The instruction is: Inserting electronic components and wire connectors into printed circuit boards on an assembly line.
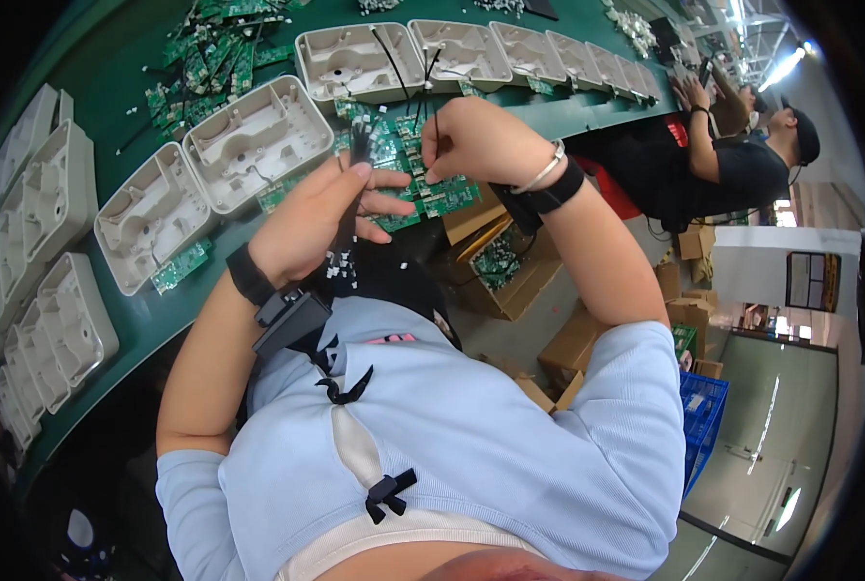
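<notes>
My left hand [306, 218] is wrapped round a bundle of thin black cables [346, 232], its other fingers spread toward the boards. White connectors [341, 271] hang from the bundle's lower end above my lap. To the right, my right hand [479, 140] is bent down in a pinch over the green circuit boards [452, 200] at the table edge. A thin black cable [436, 121] runs up from its fingertips; their exact grip is partly hidden. More circuit boards [382, 145] lie between and behind my hands.
Off-white plastic housings [258, 145] line the green table [147, 324] in a curved row, with more stacked at left. A heap of circuit boards [221, 73] lies behind. Cardboard boxes [510, 281] stand below at right. A co-worker [723, 160] sits farther along.
</notes>
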Action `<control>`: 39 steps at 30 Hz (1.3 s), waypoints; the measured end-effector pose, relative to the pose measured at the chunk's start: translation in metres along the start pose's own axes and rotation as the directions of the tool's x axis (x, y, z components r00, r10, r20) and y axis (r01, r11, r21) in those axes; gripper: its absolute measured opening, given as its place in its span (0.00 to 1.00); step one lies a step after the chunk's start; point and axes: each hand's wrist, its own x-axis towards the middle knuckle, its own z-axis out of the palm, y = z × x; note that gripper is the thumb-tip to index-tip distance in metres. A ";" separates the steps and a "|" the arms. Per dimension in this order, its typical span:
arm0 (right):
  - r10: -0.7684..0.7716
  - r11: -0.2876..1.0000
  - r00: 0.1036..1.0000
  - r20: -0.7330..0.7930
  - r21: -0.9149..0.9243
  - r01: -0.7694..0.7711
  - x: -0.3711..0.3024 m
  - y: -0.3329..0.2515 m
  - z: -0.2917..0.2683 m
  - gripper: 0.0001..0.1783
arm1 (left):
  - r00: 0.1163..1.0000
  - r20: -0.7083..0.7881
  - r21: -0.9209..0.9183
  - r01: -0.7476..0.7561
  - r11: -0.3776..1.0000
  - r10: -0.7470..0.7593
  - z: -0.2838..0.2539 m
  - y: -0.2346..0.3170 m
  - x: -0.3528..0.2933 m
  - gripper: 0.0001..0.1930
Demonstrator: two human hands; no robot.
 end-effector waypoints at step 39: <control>0.129 0.980 0.549 -0.826 0.192 0.059 -0.064 0.024 0.061 0.08 | 0.998 -0.052 -0.044 -0.038 0.998 0.036 0.000 -0.004 0.001 0.17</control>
